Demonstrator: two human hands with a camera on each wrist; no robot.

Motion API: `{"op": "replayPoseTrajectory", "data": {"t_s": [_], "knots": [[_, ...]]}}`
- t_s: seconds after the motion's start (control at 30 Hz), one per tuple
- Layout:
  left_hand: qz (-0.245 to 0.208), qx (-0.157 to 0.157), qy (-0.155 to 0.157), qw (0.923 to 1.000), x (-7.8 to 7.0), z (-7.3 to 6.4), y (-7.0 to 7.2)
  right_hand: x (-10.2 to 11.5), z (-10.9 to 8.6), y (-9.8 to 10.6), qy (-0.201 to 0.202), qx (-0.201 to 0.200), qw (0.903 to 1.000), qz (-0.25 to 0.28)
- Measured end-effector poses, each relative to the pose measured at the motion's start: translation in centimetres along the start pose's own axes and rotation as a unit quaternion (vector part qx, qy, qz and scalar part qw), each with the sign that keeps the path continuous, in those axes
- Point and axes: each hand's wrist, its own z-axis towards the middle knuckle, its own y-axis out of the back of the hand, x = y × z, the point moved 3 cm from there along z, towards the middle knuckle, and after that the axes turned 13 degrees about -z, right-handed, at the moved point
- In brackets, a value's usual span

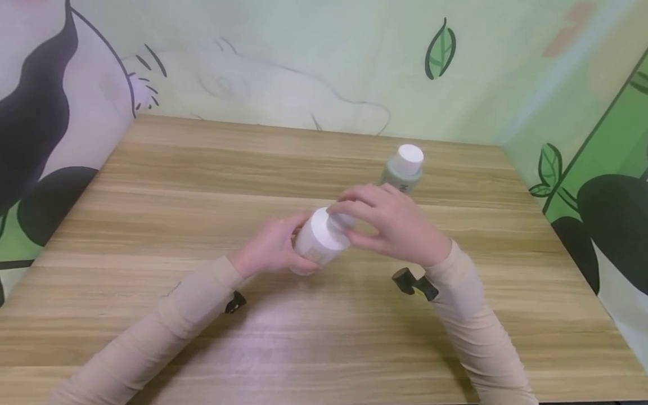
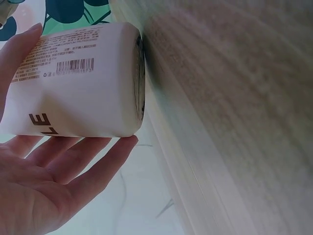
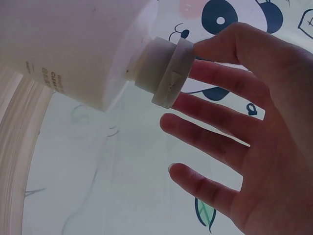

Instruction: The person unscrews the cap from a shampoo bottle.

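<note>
My left hand (image 1: 270, 246) grips a white bottle (image 1: 321, 236) around its body, thumb on one side and fingers on the other. The bottle leans toward the right hand. In the left wrist view the bottle (image 2: 93, 93) shows brown print and a barcode, and its base is close to the table; contact is hard to tell. My right hand (image 1: 392, 225) pinches the bottle's white cap (image 3: 168, 71) between thumb and fingertips. Its other fingers are spread beside the cap. The cap sits on the bottle's neck.
A pale green bottle (image 1: 405, 169) with a white cap stands behind the right hand, partly hidden by it. The wooden table (image 1: 202, 169) meets a wall with painted pandas and leaves (image 1: 440, 50). Small black devices (image 1: 415, 284) are worn at the wrists.
</note>
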Motion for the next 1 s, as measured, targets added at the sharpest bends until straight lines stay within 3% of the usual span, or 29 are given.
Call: {"op": "replayPoseTrajectory", "data": {"t_s": [0.37,0.77,1.0], "knots": [[0.011,0.002,0.005,0.9999,-0.05,-0.07,-0.09,-0.19,0.09,-0.22,-0.03,0.008,0.9991,-0.028],[0.001,-0.004,0.001,1.0,0.0,-0.19,0.08,0.18,-0.01,-0.04,0.001,0.035,0.9993,-0.01],[0.001,0.0,-0.003,1.0,-0.01,-0.14,0.03,-0.3,0.09,-0.1,-0.041,0.026,0.9982,-0.035]]}}
